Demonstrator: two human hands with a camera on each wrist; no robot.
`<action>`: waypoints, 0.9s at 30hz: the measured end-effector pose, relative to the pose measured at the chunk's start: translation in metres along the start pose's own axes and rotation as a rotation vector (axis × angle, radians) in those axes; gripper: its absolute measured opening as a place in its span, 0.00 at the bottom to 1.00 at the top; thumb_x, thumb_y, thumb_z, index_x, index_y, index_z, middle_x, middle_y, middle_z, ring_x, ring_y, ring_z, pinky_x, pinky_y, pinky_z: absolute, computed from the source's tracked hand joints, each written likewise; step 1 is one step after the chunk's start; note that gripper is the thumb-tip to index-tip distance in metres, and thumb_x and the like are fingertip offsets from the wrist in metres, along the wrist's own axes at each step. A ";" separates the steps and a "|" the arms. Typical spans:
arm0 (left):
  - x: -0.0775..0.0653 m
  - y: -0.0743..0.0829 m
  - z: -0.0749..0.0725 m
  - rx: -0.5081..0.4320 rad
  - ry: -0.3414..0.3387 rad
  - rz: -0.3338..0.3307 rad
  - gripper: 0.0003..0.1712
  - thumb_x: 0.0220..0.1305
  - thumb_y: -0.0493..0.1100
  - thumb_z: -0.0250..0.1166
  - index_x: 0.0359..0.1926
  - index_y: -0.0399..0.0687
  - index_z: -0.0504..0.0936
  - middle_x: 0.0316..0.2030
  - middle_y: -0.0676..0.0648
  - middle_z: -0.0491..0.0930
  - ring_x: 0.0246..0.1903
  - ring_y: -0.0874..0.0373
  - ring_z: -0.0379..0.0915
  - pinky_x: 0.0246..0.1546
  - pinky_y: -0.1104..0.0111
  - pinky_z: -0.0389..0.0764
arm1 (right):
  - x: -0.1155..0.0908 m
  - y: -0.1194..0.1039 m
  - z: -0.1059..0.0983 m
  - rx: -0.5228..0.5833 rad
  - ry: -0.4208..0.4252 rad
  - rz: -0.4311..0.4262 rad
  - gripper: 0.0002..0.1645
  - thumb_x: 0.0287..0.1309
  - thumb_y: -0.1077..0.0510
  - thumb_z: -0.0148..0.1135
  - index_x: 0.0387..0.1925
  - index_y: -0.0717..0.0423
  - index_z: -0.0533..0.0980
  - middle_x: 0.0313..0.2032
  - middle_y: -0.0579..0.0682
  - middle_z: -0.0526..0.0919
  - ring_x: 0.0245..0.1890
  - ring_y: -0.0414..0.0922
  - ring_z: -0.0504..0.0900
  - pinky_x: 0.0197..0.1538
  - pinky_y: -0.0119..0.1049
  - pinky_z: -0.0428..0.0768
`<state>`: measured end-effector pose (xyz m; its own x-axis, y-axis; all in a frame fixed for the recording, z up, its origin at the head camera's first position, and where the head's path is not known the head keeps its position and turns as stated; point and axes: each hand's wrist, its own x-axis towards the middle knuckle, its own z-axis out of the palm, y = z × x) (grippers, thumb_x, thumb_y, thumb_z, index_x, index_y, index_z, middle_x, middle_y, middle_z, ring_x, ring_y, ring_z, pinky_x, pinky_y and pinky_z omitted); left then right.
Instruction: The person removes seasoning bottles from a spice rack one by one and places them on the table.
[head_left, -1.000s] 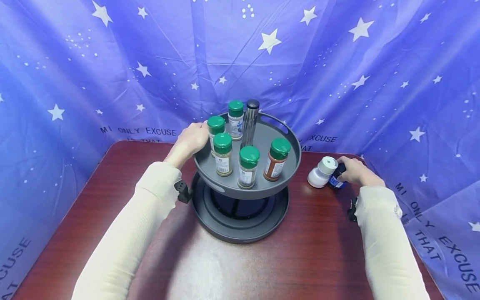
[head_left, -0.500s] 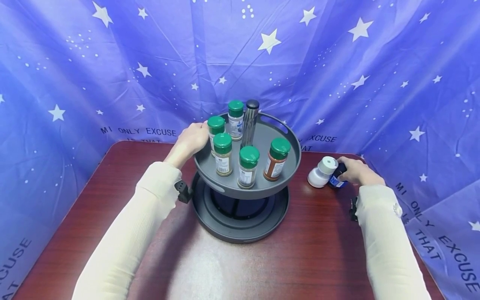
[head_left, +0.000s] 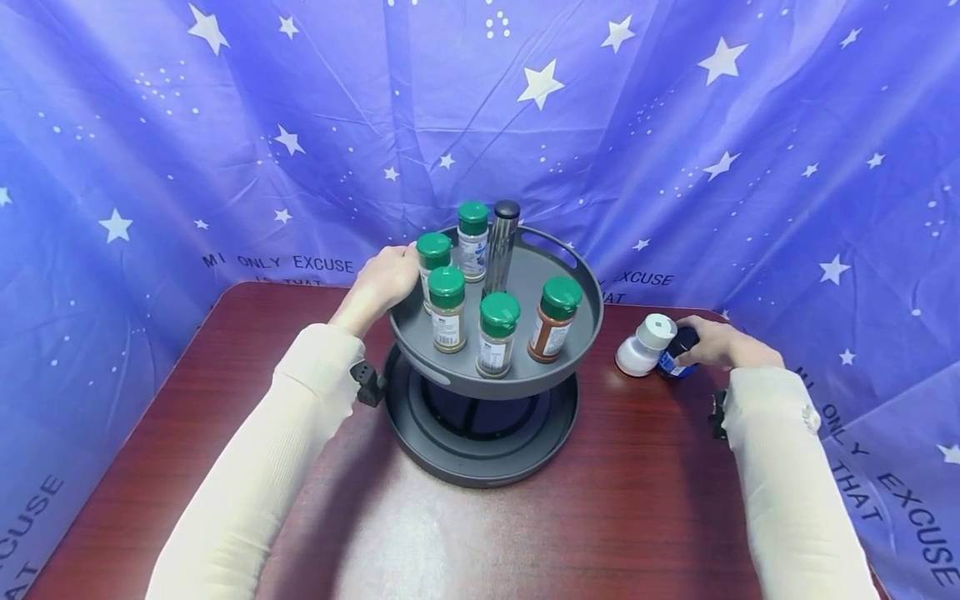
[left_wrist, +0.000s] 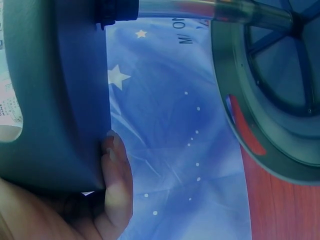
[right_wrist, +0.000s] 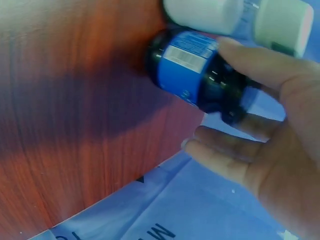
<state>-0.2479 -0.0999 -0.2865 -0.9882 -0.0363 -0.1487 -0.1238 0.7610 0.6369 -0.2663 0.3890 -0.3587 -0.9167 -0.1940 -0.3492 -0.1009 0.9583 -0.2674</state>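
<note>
A grey two-tier spice rack (head_left: 480,387) stands mid-table. My left hand (head_left: 386,277) grips the left rim of its upper tray; the left wrist view shows the fingers (left_wrist: 116,185) curled under the tray. Several green-capped spice jars stand on that tray, among them a red-brown one (head_left: 555,321). To the right on the table, a dark bottle with a blue label (right_wrist: 186,65) stands beside a white-capped shaker (head_left: 643,346). My right hand (head_left: 723,343) is at the dark bottle with its thumb over the bottle's upper part; its lower fingers (right_wrist: 220,155) are extended and apart from it.
The reddish wooden table (head_left: 615,500) meets a blue star-printed curtain (head_left: 322,167) at the back and both sides. A metal post (head_left: 500,250) with a black top rises from the upper tray. The rack's lower tray (head_left: 480,462) sits underneath.
My right hand has shifted slightly right, its fingers looser around the dark bottle, which stays next to the white-capped shaker. The left hand and rack hold still.
</note>
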 end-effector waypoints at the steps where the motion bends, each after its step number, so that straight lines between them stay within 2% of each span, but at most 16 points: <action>1: 0.000 0.000 0.000 -0.002 0.001 -0.003 0.36 0.76 0.59 0.28 0.73 0.47 0.64 0.73 0.42 0.63 0.73 0.40 0.55 0.72 0.47 0.60 | -0.002 0.001 -0.002 0.045 -0.019 0.000 0.50 0.51 0.59 0.71 0.66 0.76 0.54 0.59 0.82 0.63 0.58 0.75 0.65 0.62 0.69 0.66; 5: 0.000 0.002 0.000 -0.007 0.001 -0.005 0.36 0.76 0.59 0.29 0.73 0.46 0.64 0.73 0.42 0.63 0.73 0.40 0.56 0.72 0.48 0.60 | -0.010 0.007 -0.009 0.158 -0.072 0.025 0.58 0.54 0.55 0.70 0.71 0.76 0.44 0.66 0.82 0.50 0.65 0.78 0.54 0.66 0.71 0.59; 7: 0.000 0.002 -0.001 -0.005 -0.001 0.002 0.36 0.77 0.59 0.29 0.73 0.46 0.64 0.73 0.42 0.63 0.73 0.40 0.56 0.71 0.47 0.60 | -0.013 0.010 -0.013 0.194 -0.086 0.040 0.61 0.56 0.52 0.69 0.72 0.76 0.40 0.67 0.82 0.48 0.66 0.77 0.52 0.65 0.71 0.59; 13: 0.002 0.000 -0.002 -0.011 -0.004 -0.008 0.37 0.76 0.61 0.29 0.73 0.47 0.64 0.73 0.42 0.62 0.73 0.40 0.55 0.71 0.47 0.60 | -0.014 0.011 -0.024 0.244 -0.060 0.036 0.60 0.58 0.47 0.66 0.74 0.72 0.40 0.67 0.83 0.48 0.66 0.78 0.53 0.64 0.73 0.60; 20: 0.000 0.000 -0.003 -0.026 -0.023 -0.012 0.37 0.76 0.62 0.29 0.74 0.48 0.62 0.74 0.42 0.61 0.74 0.39 0.54 0.71 0.45 0.59 | -0.015 -0.002 -0.034 0.255 -0.065 -0.001 0.59 0.60 0.45 0.64 0.76 0.65 0.39 0.70 0.80 0.46 0.69 0.78 0.49 0.63 0.75 0.57; 27: 0.000 -0.001 -0.001 -0.040 -0.026 -0.003 0.37 0.76 0.61 0.29 0.74 0.48 0.62 0.74 0.42 0.60 0.74 0.39 0.53 0.71 0.45 0.59 | -0.019 -0.018 -0.050 0.286 -0.021 -0.061 0.58 0.62 0.45 0.63 0.78 0.55 0.38 0.73 0.76 0.46 0.71 0.76 0.47 0.64 0.75 0.54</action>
<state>-0.2479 -0.1010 -0.2861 -0.9852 -0.0210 -0.1701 -0.1306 0.7343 0.6661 -0.2664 0.3862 -0.3020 -0.9040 -0.2568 -0.3419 -0.0402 0.8471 -0.5299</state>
